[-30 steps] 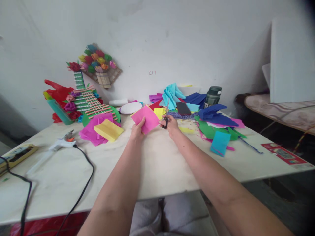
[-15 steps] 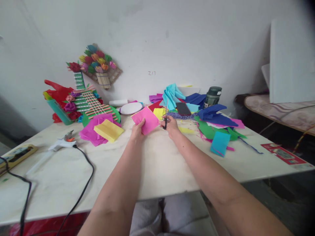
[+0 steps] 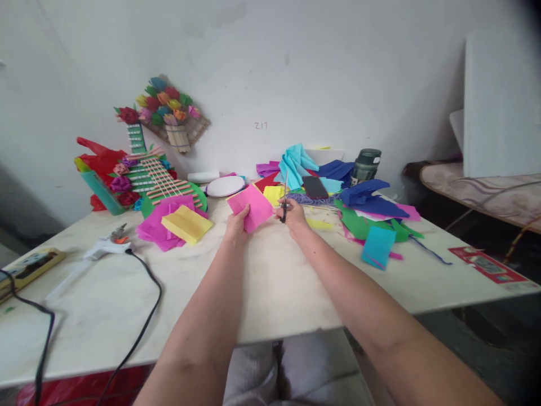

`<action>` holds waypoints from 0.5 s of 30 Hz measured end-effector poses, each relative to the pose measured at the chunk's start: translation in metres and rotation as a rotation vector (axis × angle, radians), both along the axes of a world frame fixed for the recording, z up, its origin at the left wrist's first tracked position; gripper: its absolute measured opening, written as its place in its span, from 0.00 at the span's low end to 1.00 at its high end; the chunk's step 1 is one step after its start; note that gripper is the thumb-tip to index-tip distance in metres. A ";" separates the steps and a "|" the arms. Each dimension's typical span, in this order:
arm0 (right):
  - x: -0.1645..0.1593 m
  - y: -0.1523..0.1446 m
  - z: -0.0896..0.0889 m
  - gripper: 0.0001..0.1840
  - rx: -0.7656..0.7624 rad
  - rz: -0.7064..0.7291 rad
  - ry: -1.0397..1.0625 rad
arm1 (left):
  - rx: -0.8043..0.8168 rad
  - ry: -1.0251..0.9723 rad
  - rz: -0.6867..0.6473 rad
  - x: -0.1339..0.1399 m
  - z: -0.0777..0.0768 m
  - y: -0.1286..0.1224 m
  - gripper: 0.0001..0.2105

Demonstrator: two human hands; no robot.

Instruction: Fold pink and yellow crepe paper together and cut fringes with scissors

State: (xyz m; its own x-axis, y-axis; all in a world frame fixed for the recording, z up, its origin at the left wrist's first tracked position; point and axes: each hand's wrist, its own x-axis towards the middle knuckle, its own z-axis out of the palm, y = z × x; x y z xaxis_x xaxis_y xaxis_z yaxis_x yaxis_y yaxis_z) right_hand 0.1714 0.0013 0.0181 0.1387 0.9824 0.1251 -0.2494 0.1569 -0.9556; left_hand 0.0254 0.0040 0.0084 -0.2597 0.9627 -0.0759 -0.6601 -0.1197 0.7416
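Pinched between the thumb and fingers of my left hand (image 3: 238,223) is a square of pink paper (image 3: 253,208), with a yellow edge showing behind its upper side. My right hand (image 3: 295,216) is closed around the black handles of a pair of scissors (image 3: 284,211), whose blades point up and away from me. The fingertips of that hand are at the pink paper's right corner; whether they touch it I cannot tell. Beyond the hands lies a small yellow paper piece (image 3: 274,194).
At left are a glue gun (image 3: 105,246) with a black cord, magenta paper (image 3: 154,225), a folded yellow sheet (image 3: 186,224) and a paper-flower guitar (image 3: 156,177). A phone (image 3: 315,188), a dark jar (image 3: 366,165), green paper (image 3: 357,221) and a blue paper rectangle (image 3: 378,247) are at right.
The pink paper has shifted and tilted very slightly in my left hand. My right hand keeps its hold on the scissors, nearly still.
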 end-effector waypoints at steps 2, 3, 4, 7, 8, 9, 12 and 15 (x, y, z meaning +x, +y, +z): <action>0.000 -0.001 0.001 0.19 -0.006 0.000 0.013 | 0.000 0.018 0.003 0.000 0.000 0.000 0.07; 0.000 -0.001 0.001 0.19 -0.009 0.002 0.020 | 0.001 0.025 0.004 0.000 0.000 0.000 0.07; 0.000 -0.001 0.001 0.19 -0.014 0.004 0.025 | 0.000 0.030 0.007 0.000 0.000 0.000 0.06; -0.001 -0.002 0.002 0.19 -0.025 0.006 0.023 | -0.018 0.041 0.025 0.000 0.000 0.001 0.05; -0.001 -0.002 0.003 0.19 -0.026 0.008 0.020 | -0.024 0.044 0.031 0.000 0.000 0.001 0.05; -0.001 -0.002 0.003 0.19 -0.026 0.010 0.017 | -0.030 0.045 0.036 0.000 0.000 0.002 0.05; -0.002 -0.002 0.002 0.19 -0.022 0.015 0.012 | -0.041 0.050 0.055 0.001 0.000 0.003 0.05; -0.002 -0.001 0.000 0.19 -0.014 0.017 -0.030 | -0.048 0.068 0.076 0.002 -0.001 0.003 0.04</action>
State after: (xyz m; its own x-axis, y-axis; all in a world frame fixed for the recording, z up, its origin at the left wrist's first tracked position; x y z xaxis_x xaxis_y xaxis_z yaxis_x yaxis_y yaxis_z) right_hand 0.1695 0.0000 0.0186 0.1187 0.9863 0.1147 -0.2231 0.1391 -0.9648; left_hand 0.0272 0.0072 0.0076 -0.3381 0.9357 -0.1009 -0.5985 -0.1311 0.7903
